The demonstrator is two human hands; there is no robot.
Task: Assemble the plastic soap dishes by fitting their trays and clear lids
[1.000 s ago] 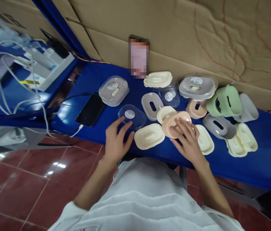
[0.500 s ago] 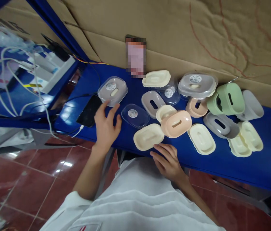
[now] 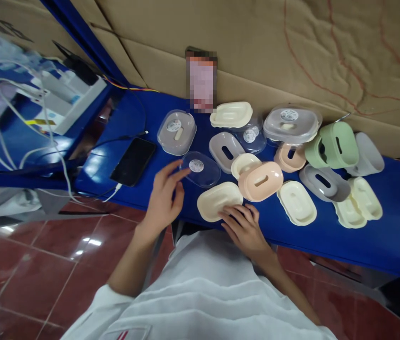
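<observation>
My left hand (image 3: 166,196) is open, its fingers apart, its fingertips close to the left edge of a clear plastic lid (image 3: 205,175) with a round sticker. Whether they touch the lid I cannot tell. My right hand (image 3: 244,229) is open too, with its fingertips over the front right rim of a cream oval tray (image 3: 211,200). Behind my left hand stands a grey oval box under a clear cover (image 3: 182,137). A peach slotted piece (image 3: 264,183) lies just beyond my right hand, and a grey slotted piece (image 3: 223,150) lies behind that.
A black phone (image 3: 134,163) with a white cable lies at the left of the blue table (image 3: 249,274). Another phone (image 3: 202,80) leans on the cardboard. Green containers (image 3: 340,146), a grey slotted piece (image 3: 322,183) and cream trays (image 3: 297,203) occupy the right side.
My left hand has come away from the covered grey box toward the clear lid; that box now sits further right. My right hand has moved slightly onto the cream tray.
</observation>
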